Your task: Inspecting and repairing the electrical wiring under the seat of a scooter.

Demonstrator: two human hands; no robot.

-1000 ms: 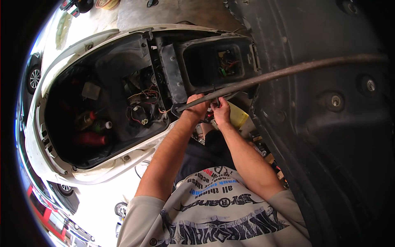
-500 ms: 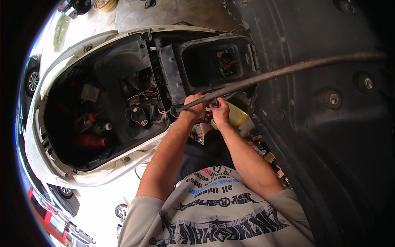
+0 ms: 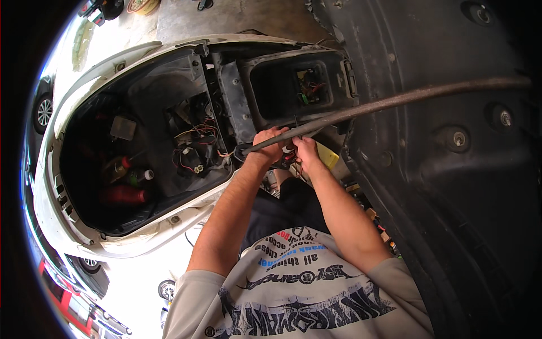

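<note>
My left hand is closed just beneath a long, dark metal bar that crosses over the opened white scooter body; what it grips is hidden by the bar and fingers. Close on its right, my right hand has curled fingers at a cluster of small dark and red parts below the bar; what it holds is too small to name. Above my hands is a black recessed compartment with wires inside. A yellow panel lies behind my right hand.
The large black tub at left holds loose wires, bottles and a translucent container. A big black moulded panel with bolts fills the right. A potted plant stands at top left; parked cars show at the left edge.
My right hand and forearm have shifted slightly right, exposing more small parts between my hands. My left hand stays in nearly the same place under the bar.
</note>
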